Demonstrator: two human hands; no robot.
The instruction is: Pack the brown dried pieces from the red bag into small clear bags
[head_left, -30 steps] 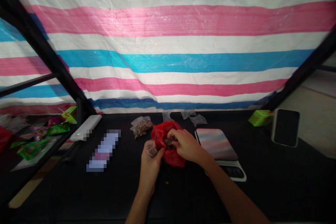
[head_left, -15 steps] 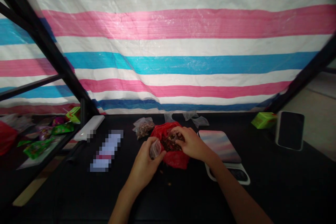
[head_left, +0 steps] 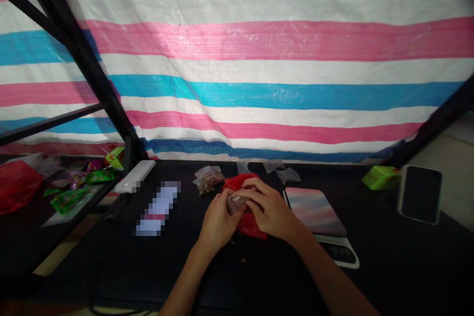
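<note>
My left hand (head_left: 218,219) is closed around a small clear plastic bag (head_left: 235,202), holding its mouth up. My right hand (head_left: 272,210) has its fingers bent together at the bag's opening; what is between the fingertips is hidden. Behind and below both hands lies an open red plastic bag (head_left: 254,227), its dark dried bits now covered by my hands. Just beyond my left hand is a filled clear bag (head_left: 210,181) of brownish bits. To the right of my right hand sits a white digital scale (head_left: 350,252) with a pink-and-grey flat surface on top.
Flat clear bags (head_left: 288,175) lie at the back. A green box (head_left: 381,177) and a dark-screened device (head_left: 420,193) stand at the right. On the left are a long white object (head_left: 137,175), a blurred-out item (head_left: 159,210), green packets (head_left: 70,200) and a black frame post (head_left: 89,74).
My right hand has moved left from the bits in the red bag to the mouth of the small clear bag. The whole view has shifted slightly.
</note>
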